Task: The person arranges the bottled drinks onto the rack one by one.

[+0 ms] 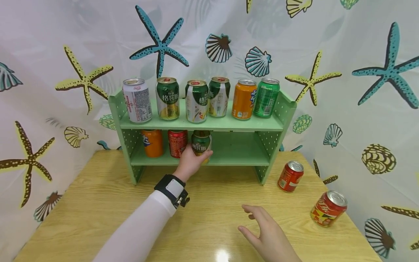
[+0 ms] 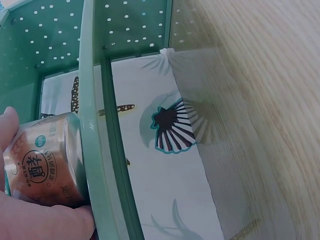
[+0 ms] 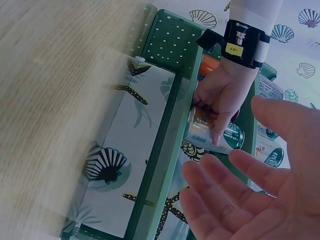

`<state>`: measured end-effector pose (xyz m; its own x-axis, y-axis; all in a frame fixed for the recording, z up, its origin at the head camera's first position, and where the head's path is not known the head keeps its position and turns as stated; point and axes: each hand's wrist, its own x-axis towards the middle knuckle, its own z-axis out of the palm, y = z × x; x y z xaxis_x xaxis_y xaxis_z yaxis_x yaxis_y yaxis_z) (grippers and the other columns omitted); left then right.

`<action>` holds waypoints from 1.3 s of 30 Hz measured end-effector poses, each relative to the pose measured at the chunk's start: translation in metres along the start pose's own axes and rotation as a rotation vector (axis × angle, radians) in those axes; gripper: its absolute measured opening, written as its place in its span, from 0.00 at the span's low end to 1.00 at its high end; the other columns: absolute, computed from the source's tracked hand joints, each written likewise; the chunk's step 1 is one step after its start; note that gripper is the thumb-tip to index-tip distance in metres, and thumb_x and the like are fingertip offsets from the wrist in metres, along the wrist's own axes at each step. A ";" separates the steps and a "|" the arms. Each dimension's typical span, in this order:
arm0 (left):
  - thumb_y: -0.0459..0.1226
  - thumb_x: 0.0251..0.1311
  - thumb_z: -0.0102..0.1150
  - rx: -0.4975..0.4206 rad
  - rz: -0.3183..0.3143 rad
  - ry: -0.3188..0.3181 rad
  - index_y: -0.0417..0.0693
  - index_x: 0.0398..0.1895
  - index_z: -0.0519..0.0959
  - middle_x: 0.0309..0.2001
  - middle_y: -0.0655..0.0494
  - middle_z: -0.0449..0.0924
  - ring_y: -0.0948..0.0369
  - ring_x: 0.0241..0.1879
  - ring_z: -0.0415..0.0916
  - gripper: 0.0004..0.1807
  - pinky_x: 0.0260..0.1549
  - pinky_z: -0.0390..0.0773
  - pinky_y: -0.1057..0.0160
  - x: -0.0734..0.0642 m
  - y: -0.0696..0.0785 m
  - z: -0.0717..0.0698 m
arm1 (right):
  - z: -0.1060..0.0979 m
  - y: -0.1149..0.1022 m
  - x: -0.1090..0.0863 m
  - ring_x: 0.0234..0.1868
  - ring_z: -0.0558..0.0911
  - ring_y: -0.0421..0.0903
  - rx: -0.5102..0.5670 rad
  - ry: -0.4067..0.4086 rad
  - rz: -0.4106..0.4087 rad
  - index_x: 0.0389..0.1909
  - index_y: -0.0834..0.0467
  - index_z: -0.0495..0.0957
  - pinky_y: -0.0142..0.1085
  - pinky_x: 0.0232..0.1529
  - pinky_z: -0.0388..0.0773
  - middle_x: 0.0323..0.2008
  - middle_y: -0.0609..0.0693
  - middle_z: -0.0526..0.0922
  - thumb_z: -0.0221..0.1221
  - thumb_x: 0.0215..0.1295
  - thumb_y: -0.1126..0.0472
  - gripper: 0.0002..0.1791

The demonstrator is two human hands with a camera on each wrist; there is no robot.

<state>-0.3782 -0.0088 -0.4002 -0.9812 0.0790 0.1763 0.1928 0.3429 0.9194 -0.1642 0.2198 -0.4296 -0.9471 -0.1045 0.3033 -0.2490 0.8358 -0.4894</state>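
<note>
My left hand [image 1: 192, 162] grips a green and gold drink can [image 1: 201, 142] at the lower level of a green two-level shelf [image 1: 203, 125]. Thumb and fingers lie on either side of this can, which in the left wrist view shows its gold lower part [image 2: 47, 160] against the shelf's front edge. Left of it on that level are a red can [image 1: 178, 143] and an orange can [image 1: 152, 143]. Over the table, apart from any can, my right hand [image 1: 266, 233] hovers with relaxed, spread fingers and holds nothing.
Several cans line the upper level, from a white can [image 1: 137, 100] to a green can [image 1: 266, 98]. Two red cans, one nearer the shelf [image 1: 290, 177] and one closer to me [image 1: 328, 209], stand on the wooden table [image 1: 212, 203] at the right. A patterned curtain hangs behind.
</note>
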 end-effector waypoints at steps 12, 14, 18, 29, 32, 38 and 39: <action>0.49 0.64 0.70 0.034 -0.011 -0.005 0.38 0.72 0.63 0.64 0.40 0.75 0.45 0.66 0.74 0.41 0.67 0.73 0.45 0.006 0.001 0.001 | 0.004 0.001 -0.002 0.48 0.83 0.40 -0.010 0.012 -0.011 0.61 0.52 0.79 0.39 0.47 0.84 0.53 0.44 0.84 0.74 0.60 0.55 0.28; 0.49 0.64 0.70 0.035 -0.013 -0.005 0.39 0.72 0.63 0.64 0.40 0.75 0.45 0.65 0.74 0.41 0.67 0.73 0.46 0.007 0.000 0.001 | 0.005 0.002 -0.003 0.48 0.83 0.40 -0.011 0.014 -0.014 0.61 0.52 0.79 0.39 0.46 0.84 0.53 0.44 0.84 0.74 0.60 0.56 0.28; 0.49 0.64 0.70 0.041 -0.012 -0.004 0.38 0.71 0.63 0.64 0.40 0.75 0.45 0.65 0.75 0.40 0.67 0.73 0.46 0.009 0.000 0.001 | 0.005 0.002 -0.003 0.48 0.83 0.40 -0.010 0.010 -0.007 0.61 0.52 0.79 0.39 0.47 0.84 0.53 0.44 0.83 0.74 0.60 0.55 0.28; 0.45 0.64 0.70 0.045 0.019 0.001 0.37 0.71 0.63 0.63 0.39 0.75 0.44 0.64 0.75 0.39 0.66 0.73 0.45 0.008 -0.003 0.001 | 0.005 0.002 -0.004 0.48 0.83 0.40 0.008 0.006 -0.001 0.61 0.52 0.79 0.38 0.47 0.84 0.53 0.44 0.83 0.74 0.60 0.56 0.28; 0.43 0.64 0.71 0.032 0.044 0.006 0.36 0.70 0.63 0.63 0.38 0.75 0.43 0.64 0.76 0.38 0.65 0.74 0.45 0.006 -0.003 0.001 | 0.005 0.002 -0.004 0.49 0.84 0.41 0.011 -0.004 0.012 0.61 0.51 0.79 0.39 0.47 0.84 0.53 0.44 0.83 0.74 0.60 0.56 0.27; 0.42 0.65 0.69 0.028 0.052 0.017 0.35 0.70 0.62 0.63 0.37 0.74 0.43 0.64 0.75 0.38 0.65 0.74 0.44 -0.001 -0.003 0.000 | 0.005 0.002 -0.005 0.48 0.84 0.41 0.009 -0.001 0.011 0.61 0.52 0.79 0.39 0.47 0.84 0.52 0.44 0.83 0.74 0.60 0.57 0.27; 0.42 0.65 0.69 0.027 0.048 0.017 0.35 0.70 0.62 0.63 0.37 0.74 0.43 0.64 0.75 0.38 0.65 0.74 0.44 -0.003 -0.003 -0.001 | 0.005 0.002 -0.005 0.48 0.84 0.41 0.008 0.004 0.006 0.61 0.52 0.79 0.39 0.47 0.84 0.52 0.44 0.83 0.74 0.60 0.57 0.28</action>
<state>-0.3758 -0.0104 -0.4030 -0.9709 0.0796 0.2260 0.2394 0.3640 0.9001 -0.1608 0.2195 -0.4360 -0.9477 -0.0977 0.3038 -0.2453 0.8321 -0.4975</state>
